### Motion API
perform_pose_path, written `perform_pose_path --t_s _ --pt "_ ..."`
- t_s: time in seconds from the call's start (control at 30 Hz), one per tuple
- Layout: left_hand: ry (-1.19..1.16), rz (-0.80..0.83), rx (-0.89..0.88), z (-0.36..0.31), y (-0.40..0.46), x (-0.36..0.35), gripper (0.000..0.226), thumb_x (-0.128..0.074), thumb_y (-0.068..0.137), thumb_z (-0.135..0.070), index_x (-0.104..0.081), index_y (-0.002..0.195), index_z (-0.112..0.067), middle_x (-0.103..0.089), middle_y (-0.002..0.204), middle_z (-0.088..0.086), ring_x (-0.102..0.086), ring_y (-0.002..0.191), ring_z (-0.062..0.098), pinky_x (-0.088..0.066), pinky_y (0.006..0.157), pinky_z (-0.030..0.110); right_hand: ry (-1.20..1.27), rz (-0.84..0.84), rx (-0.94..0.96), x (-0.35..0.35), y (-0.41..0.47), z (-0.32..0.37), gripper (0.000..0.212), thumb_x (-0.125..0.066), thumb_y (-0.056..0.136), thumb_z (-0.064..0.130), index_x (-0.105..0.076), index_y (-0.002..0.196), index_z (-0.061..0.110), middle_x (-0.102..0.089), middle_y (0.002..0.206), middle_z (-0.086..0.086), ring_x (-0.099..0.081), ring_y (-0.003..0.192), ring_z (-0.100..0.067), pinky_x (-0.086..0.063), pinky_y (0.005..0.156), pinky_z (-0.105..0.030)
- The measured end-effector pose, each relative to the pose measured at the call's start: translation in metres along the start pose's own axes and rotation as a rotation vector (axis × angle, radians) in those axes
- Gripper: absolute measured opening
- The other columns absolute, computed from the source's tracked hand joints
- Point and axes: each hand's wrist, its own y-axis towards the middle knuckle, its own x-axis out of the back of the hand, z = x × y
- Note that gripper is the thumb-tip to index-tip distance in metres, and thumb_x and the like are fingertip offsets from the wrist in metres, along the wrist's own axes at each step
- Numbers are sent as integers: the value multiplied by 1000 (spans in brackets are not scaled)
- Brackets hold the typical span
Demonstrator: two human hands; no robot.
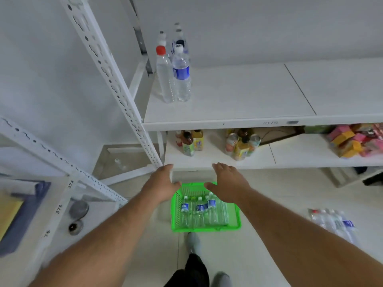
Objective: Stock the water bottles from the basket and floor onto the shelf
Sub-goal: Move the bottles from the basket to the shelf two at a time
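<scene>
A green basket [236,221] stands on the floor below me with several clear water bottles [200,212] inside, some with blue labels. More bottles [335,221] lie wrapped on the floor at the right. On the white shelf [238,100], several bottles stand at the back left, among them a red-capped one [164,77] and a blue-labelled one [181,77]. My left hand [162,183] and my right hand [227,182] hover above the basket, fingers spread, holding nothing.
The lower shelf [290,158] carries juice bottles, cans and pink and yellow boxes. A white perforated rack post [116,85] rises at the left. A second rack at the left holds folded cloth and small round objects. My feet stand just behind the basket.
</scene>
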Motion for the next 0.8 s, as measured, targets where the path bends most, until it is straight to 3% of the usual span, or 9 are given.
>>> perform_pose_path --t_s 0.33,0.8 --pt "15 208 48 21 -29 -69 77 -66 85 -42 -33 151 -20 -40 153 6 -43 137 25 -38 110 35 -50 150 -150 -54 -44 -37 80 -53 91 58 -26 154 16 -30 160 -5 -31 143 -28 -32 113 -38" --pt "-207 378 166 103 47 -103 80 -65 87 -46 -29 153 -17 -36 156 6 -40 140 23 -33 109 29 -52 310 -328 -116 22 -19 75 -52 90 59 -35 148 17 -44 149 -6 -45 132 -29 -43 105 -38"
